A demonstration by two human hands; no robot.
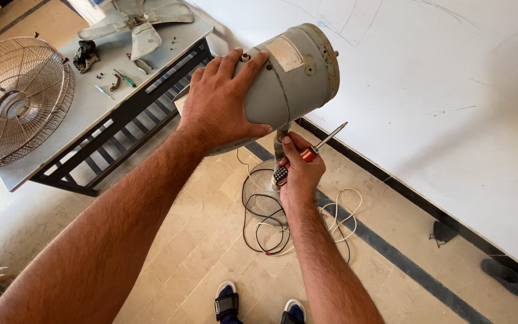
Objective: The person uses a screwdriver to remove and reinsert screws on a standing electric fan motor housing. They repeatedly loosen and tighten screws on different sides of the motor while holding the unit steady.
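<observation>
The person is standing over a pedestal fan, and the left hand (223, 99) is lying spread over the grey motor housing (292, 75), fingers splayed wide and thumb hooking round its lower side, so the palm is pressing flat against the metal rather than closing on it. The housing is sitting just above the middle of the view, tilting toward two o'clock. Directly below it, at six o'clock from the housing, the right hand (298, 174) is curling tight around the fan's upright stem, and it is also gripping a screwdriver (319, 147) with a red and black handle; the shaft is pointing up toward two o'clock, clear of the housing. Under that hand, the round base (259, 198) is resting on the tiled floor with black and white cables (307, 231) looping around it. At six o'clock, the person's feet in blue sandals (259, 306) are showing at the bottom edge. Off toward ten o'clock a metal table (100, 111) is bearing the grey fan blade (142, 24), small tools and screws, and a wire fan guard (19, 99) is overhanging its left end.
</observation>
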